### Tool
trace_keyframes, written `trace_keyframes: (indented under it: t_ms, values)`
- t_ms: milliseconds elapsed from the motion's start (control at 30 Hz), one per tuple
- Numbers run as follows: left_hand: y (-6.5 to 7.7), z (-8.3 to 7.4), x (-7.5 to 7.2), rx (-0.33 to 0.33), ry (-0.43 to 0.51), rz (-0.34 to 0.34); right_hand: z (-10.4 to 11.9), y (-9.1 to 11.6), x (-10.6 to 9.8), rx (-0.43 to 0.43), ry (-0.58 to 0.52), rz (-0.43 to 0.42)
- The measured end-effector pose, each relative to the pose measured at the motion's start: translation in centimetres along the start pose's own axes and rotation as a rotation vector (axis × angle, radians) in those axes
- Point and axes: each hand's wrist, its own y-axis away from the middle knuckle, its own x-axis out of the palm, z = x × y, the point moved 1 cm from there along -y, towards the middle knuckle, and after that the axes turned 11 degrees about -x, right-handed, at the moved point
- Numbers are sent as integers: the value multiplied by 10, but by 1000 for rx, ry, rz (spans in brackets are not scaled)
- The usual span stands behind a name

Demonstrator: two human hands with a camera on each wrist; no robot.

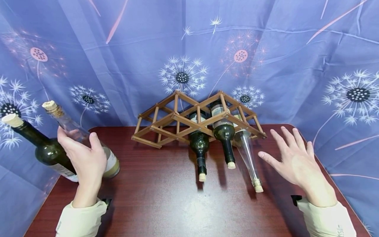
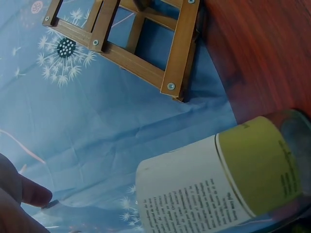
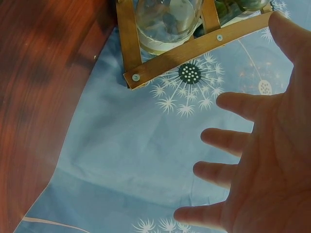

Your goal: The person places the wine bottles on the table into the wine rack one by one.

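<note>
My left hand (image 1: 86, 159) is at the clear glass bottle (image 1: 111, 161), fingers curled round its upper part and the thumb on its near right side. That bottle stands upright, cork-stoppered, with a white and yellow-green label (image 2: 218, 179). Beside it on the left stands a dark green corked bottle (image 1: 48, 153). My right hand (image 1: 299, 164) hovers right of the wooden wine rack (image 1: 174, 117), palm down, fingers spread, holding nothing. In the rack lie two dark green bottles, one in the middle (image 1: 199, 143) and one to its right (image 1: 224, 131), plus a clear bottle (image 1: 245, 148), necks toward me.
The rack stands at the back of a dark red-brown wooden table (image 1: 165, 197). Behind and beside the table hangs a blue cloth (image 1: 133, 65) printed with dandelions. The rack's left cells hold no bottles. Both corked bottles stand near the table's left edge.
</note>
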Motion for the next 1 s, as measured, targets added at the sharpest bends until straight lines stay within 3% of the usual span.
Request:
trace_keyframes:
  t_ms: [300,767,1000]
  values:
    - [-1,2,2,-64,13,30,0,1,0,-3,-8,-11]
    - [2,-2,2,-62,19,41,0,1,-2,5,-4,-1]
    - [4,-8,2,-53,68,36,-1,1,-3,6,-4,-1]
